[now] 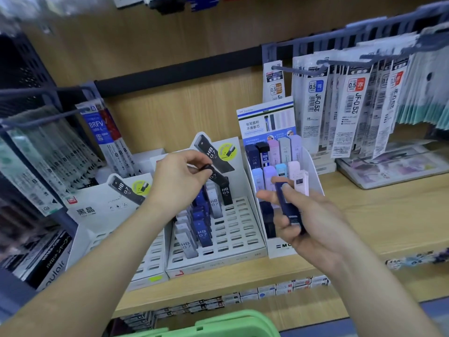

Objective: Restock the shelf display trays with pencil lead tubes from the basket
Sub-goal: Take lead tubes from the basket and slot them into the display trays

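My left hand (178,181) pinches a black lead tube (217,176) marked 0.7, tilted above the middle white slotted tray (233,229). That tray holds several blue, white and black tubes in its left and back slots. My right hand (308,220) grips dark blue lead tubes (289,207) in front of the right tray (313,171), which is filled with pastel and dark tubes. A second slotted tray (97,229) stands at the left, partly hidden by my left forearm. The green basket (218,324) shows its rim at the bottom edge.
Refill packs hang on hooks at the right (354,100) and at the left (48,154). The wooden shelf (376,215) carries a flat packet pile (388,164) at the right. Small boxes (267,290) line the shelf below.
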Demonstrator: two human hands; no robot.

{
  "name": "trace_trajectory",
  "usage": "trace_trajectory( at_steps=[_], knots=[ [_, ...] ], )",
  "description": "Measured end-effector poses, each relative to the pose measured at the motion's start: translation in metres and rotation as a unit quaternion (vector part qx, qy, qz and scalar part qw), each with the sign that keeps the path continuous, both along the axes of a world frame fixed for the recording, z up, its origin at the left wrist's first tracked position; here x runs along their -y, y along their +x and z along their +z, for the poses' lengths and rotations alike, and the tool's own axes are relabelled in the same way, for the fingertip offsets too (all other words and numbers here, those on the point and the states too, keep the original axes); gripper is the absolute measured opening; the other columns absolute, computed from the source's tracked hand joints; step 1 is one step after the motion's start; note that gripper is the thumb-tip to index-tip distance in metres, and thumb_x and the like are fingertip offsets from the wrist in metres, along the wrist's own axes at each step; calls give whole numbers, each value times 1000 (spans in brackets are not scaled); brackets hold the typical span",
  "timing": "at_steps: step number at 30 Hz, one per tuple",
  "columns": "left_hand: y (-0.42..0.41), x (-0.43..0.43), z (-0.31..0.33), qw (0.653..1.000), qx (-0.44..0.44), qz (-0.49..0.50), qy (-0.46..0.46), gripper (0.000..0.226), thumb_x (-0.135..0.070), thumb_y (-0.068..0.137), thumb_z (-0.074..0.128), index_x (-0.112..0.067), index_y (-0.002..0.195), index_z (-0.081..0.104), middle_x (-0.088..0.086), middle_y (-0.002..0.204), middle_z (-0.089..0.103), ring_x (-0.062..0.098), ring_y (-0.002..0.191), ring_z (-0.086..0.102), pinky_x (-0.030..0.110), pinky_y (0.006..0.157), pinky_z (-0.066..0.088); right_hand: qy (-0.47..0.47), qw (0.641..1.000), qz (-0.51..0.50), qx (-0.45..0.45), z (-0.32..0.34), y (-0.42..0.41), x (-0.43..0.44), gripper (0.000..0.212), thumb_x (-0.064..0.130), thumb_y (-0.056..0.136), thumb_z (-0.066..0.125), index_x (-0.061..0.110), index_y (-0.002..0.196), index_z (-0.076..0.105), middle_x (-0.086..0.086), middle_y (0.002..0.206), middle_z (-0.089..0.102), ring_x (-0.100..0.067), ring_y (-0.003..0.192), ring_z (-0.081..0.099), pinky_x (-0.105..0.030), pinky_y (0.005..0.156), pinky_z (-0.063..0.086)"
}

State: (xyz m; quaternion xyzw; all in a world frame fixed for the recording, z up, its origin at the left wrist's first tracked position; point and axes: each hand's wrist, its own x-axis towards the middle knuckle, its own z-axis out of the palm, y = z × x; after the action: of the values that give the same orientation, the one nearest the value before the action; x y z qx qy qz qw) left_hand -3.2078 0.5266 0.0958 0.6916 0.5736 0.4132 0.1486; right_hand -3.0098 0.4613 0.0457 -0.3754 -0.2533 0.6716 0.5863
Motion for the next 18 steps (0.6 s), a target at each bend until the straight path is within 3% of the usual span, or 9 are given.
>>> trace_trajectory(
  at_steps=[2, 4, 6, 9, 13, 18],
  knots=[
    [-2, 1, 0, 1000, 3, -4, 4, 21, -11, 85, 69, -32, 81, 66, -16, 79, 67, -5, 65, 61, 4, 59, 42, 2, 1000, -8, 15, -2, -1, -2, 23, 16, 100, 50, 3, 116, 61, -13, 88, 74, -11, 41, 35, -17, 33, 25],
    [-8, 5, 0, 1000, 23, -4, 15, 19, -12, 89, 64, -30, 87, 67, -14, 80, 67, 5, 70, 65, 14, 63, 47, 3, 1000, 13, 13, -1, -4, -2, 24, 10, 97, 49, -2, 110, 64, -13, 79, 68, -10, 43, 33, -17, 34, 23],
    [-20, 12, 2, 998, 59, 5, 35, 18, -11, 93, 59, -27, 93, 67, -9, 86, 67, 13, 70, 67, 17, 56, 48, 7, 999, 49, 11, -1, -13, 0, 26, 5, 94, 48, -4, 103, 70, -10, 77, 60, -11, 47, 38, -17, 36, 26],
    [-51, 19, 2, 994, 81, 22, 71, 26, -7, 94, 56, -30, 90, 66, 0, 91, 64, 21, 71, 63, 10, 48, 44, 21, 994, 105, 25, -2, -28, 5, 22, 9, 96, 54, 5, 100, 76, -7, 74, 56, -14, 49, 50, -20, 38, 38],
    [-102, 23, -7, 988, 92, 78, 91, 35, -3, 94, 54, -35, 84, 63, -1, 81, 63, 16, 67, 62, 23, 65, 52, 40, 982, 149, 107, -7, -50, 10, 23, 30, 95, 58, 20, 111, 71, -6, 70, 61, -15, 47, 52, -17, 34, 29],
    [-134, 18, -31, 992, 40, 120, 26, 35, 0, 91, 59, -33, 81, 63, 4, 80, 65, 27, 79, 62, 37, 79, 56, 42, 976, 162, 141, -12, -73, 10, 33, 33, 92, 61, 9, 114, 65, -7, 68, 59, -13, 42, 38, -18, 36, 19]
  ],
)
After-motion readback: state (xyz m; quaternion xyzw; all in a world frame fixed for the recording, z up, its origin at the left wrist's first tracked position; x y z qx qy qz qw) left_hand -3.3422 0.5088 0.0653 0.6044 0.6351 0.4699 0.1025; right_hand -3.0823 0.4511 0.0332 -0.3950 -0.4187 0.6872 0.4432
